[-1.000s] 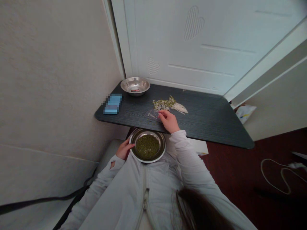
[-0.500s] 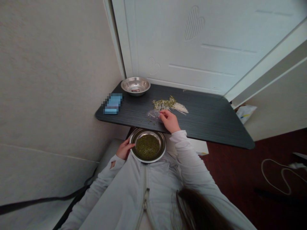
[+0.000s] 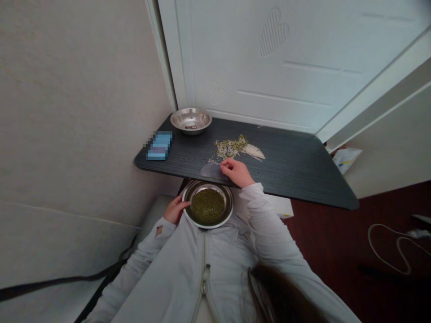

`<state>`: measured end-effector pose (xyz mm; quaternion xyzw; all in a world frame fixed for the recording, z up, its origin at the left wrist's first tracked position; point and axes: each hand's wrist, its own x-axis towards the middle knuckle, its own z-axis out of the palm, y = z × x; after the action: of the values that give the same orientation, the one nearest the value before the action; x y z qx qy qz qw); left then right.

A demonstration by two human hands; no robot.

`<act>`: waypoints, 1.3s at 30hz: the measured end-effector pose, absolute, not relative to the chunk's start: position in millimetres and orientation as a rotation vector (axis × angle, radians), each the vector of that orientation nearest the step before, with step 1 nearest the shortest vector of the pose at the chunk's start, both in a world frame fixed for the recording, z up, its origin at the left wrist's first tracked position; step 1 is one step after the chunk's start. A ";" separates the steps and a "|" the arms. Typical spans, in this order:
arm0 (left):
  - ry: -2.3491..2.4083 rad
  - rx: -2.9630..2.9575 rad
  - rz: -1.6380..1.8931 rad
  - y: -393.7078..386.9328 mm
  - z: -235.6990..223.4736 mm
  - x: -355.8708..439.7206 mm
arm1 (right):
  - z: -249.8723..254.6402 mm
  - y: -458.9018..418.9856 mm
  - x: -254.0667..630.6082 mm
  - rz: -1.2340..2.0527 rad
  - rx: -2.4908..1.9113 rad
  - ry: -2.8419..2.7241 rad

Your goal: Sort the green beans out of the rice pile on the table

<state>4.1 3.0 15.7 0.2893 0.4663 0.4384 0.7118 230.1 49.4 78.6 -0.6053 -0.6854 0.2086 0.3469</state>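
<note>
My left hand grips the left rim of a metal bowl, which sits at my lap just under the table's front edge. Inside it are many small green mung beans. My right hand pinches a thin, clear plastic piece, held low over the table near its front edge; its exact kind I cannot make out. A few green beans lie along the edge by it. Just beyond my right hand is a spread pile of mixed green beans and white grains, with a heap of white grains on its right.
The dark table stands against a white door. At its back left is a second metal bowl with a small dark-red item inside. A pixelated blue object lies at the left end. A white cable is on the floor.
My right hand has drawn the clear plastic piece toward the table's front edge, and the loose green beans moved closer to that edge. My left hand and the bowl stay put.
</note>
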 end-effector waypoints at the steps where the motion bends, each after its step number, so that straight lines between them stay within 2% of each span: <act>1: 1.032 0.641 0.971 2.9 15.5 4.0 | 78.9 49.2 230.0 0.551 -1.568 -1.785; 25: 1.083 0.671 0.968 2.6 18.4 4.0 | 85.3 45.7 230.6 0.728 -1.512 -1.857; 32: 1.072 0.663 0.969 2.0 21.7 5.5 | 79.5 49.3 231.8 0.771 -1.442 -1.686; 39: 1.086 0.706 0.980 3.6 14.8 2.1 | 77.5 56.1 227.2 0.630 -1.509 -1.656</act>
<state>2.1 3.6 14.8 0.3154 0.4851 0.4380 0.6880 227.2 56.1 77.5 -0.5954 -0.6535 0.2485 0.3958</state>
